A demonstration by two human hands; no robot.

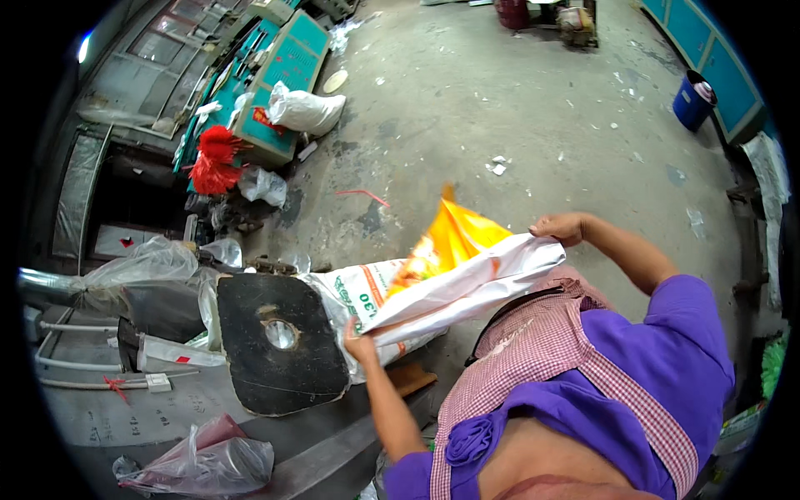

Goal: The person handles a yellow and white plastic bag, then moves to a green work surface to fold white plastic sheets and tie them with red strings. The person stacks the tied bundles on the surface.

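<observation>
A large printed sack [467, 287], white with an orange-yellow panel, is stretched between my two hands in front of my body. My left hand [360, 343] grips its near left corner, close to a black board [258, 379]. The far right corner is pinched in my right hand [560, 228], out over the floor. Between them the white edge runs nearly straight, while the orange part hangs away from me toward the floor. Another white sack with green print [346, 287] lies beyond my left hand, beside the board; part of it is covered by the stretched sack.
The board has a round hole at its middle. Clear plastic bags [208, 458] lie at the lower left. Teal machinery [287, 75], a full white sack [308, 108] and red strips [215, 162] stand far left. At the far right is a blue bin [692, 104] by teal cabinets [725, 71].
</observation>
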